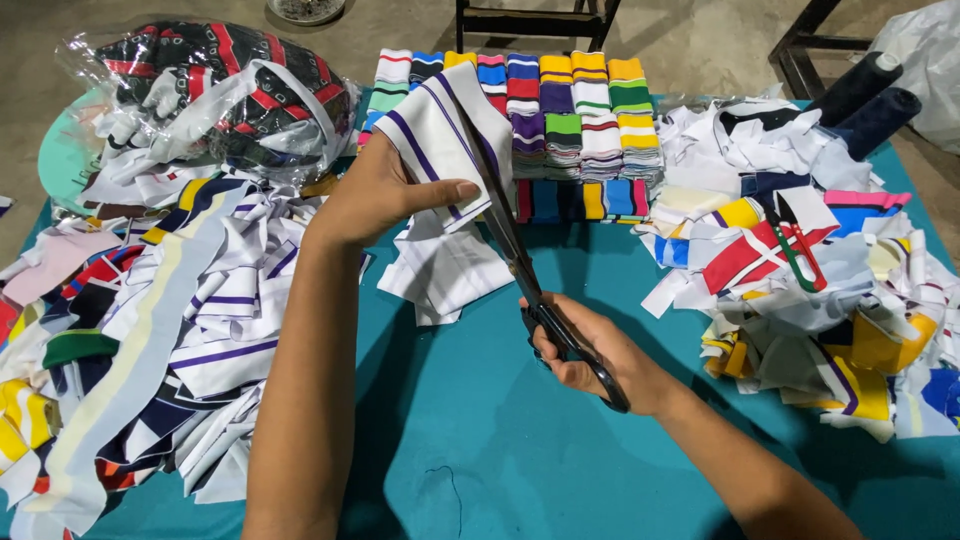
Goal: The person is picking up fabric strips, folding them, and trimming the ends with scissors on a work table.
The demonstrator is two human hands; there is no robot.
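White knit strip with purple stripes (440,135): held up above the teal counter (500,440), in the upper middle of the view, pinched in the left hand (385,195) with the thumb laid across its front and the fingers behind; its upper end rises toward the far side, its long axis tilted from lower left to upper right, and its lower end hangs down onto a small heap of white cut pieces (445,270) lying on the counter. Scissors, black handles (530,270): gripped in the right hand (590,350), fingers closed through the loops; the blades run up and to the left from the handles, long axis diagonal, tips reaching the right edge of the strip just beside the left thumb; blades appear close together, how far parted cannot be told. Right hand sits lower and nearer than the left, well to the right of it. Surroundings: row of folded striped knit bands in many colours (560,110) along the far edge; pile of mixed strips (170,320) at left; clear plastic bag of dark and red cloth (220,90) far left; heap of offcuts (810,280) at right; two dark thread cones (865,95) far right.
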